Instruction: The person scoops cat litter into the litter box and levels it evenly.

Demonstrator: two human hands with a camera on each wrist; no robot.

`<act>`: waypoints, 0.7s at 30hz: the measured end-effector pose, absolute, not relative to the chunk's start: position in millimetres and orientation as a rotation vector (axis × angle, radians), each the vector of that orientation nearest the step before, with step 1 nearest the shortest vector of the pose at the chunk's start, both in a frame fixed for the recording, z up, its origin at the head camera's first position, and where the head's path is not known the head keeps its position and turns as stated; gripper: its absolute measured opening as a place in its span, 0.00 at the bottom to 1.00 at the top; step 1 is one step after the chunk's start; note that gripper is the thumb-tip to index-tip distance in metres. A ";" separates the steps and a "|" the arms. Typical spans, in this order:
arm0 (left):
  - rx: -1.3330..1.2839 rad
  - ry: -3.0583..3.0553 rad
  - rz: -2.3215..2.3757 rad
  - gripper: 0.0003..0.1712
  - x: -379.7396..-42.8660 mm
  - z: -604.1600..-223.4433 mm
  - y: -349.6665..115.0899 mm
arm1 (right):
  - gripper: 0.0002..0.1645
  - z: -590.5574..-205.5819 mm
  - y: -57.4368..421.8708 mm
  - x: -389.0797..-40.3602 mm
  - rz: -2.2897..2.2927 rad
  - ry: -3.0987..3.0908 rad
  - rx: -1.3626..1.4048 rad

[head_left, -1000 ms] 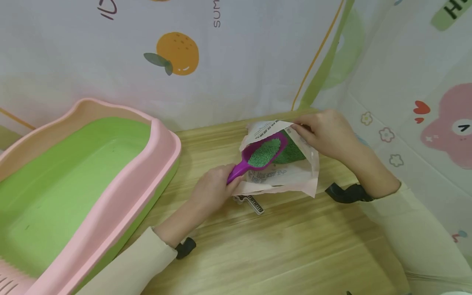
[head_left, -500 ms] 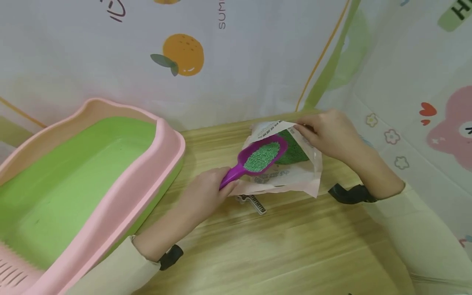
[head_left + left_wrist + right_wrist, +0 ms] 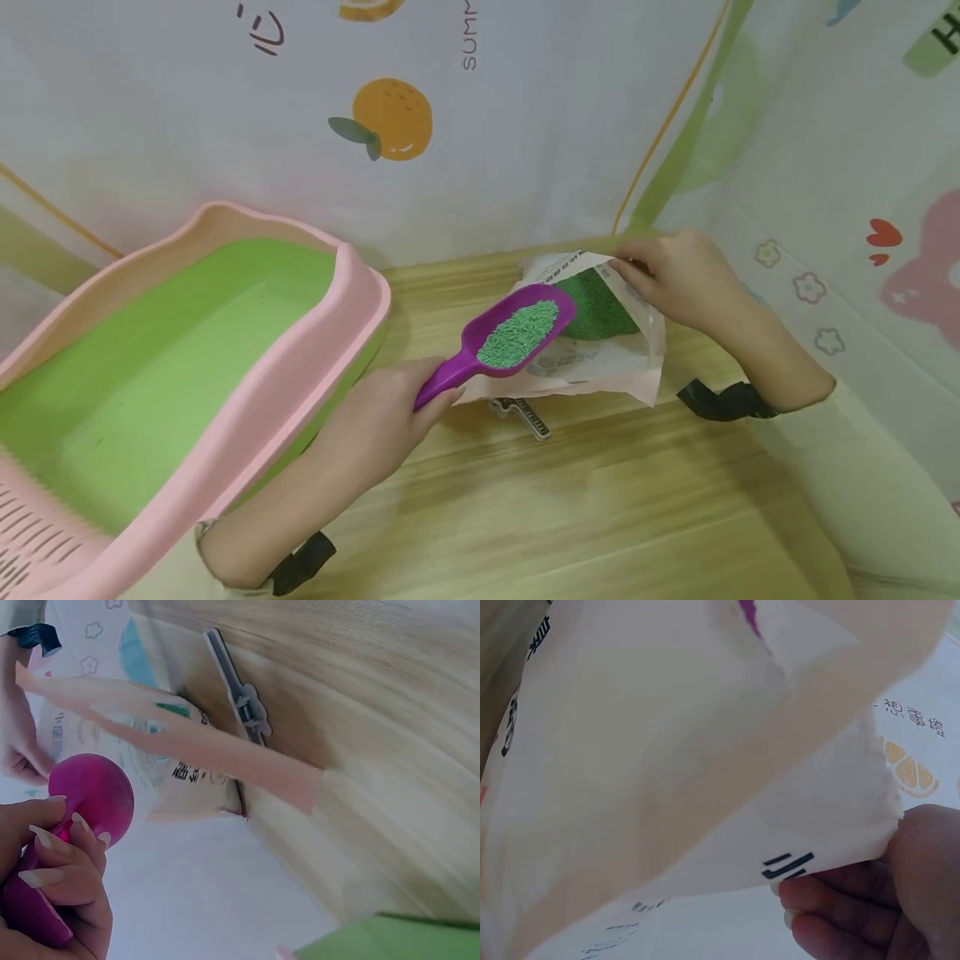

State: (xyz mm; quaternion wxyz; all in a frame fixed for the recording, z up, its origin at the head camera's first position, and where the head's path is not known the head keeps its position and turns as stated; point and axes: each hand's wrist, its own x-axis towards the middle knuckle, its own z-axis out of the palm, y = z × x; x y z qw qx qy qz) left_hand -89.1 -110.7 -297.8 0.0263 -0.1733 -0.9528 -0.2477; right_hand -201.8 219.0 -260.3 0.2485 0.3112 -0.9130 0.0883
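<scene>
1. Your left grip (image 3: 378, 421) is clamped on the handle of the scoop (image 3: 467, 360), fingers curled round it; the left wrist view shows the same hold.
2. The scoop's bowl extends forward and right of that grip, its front end overlapping the bag's mouth in the head view. Height above the bag cannot be told.
3. Your right grip (image 3: 678, 279) pinches the upper right edge of the bag (image 3: 618, 367), well apart from the scoop handle.
4. Scoop: glossy purple, probably plastic, with a rounded, shallow bowl narrowing to a slim handle. It carries a heap of small, pale green pellets (image 3: 517, 335).
5. Bag: whitish, thin, creased, dark print on its walls, mouth gaping. Inside lies a darker green mass (image 3: 596, 310), grainy in texture.
6. To the left of your left grip, a deep tub (image 3: 307, 342): smooth green inside, with a broad, curving pink rim.
7. All on a bench (image 3: 570, 500) with yellowish wood grain; a small, flat, dark-patterned piece (image 3: 532, 419) lies just beside the bag's near edge.
</scene>
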 end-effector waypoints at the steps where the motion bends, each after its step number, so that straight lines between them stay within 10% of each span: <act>1: -0.526 -2.946 -0.758 0.10 -87.3 -295.2 -112.8 | 0.08 -260.2 219.0 -201.8 0.238 -2.487 0.846; 21: -0.353 -2.887 -0.712 0.18 -69.2 -254.7 -167.6 | 0.09 -260.1 220.2 -202.6 0.266 -2.465 0.842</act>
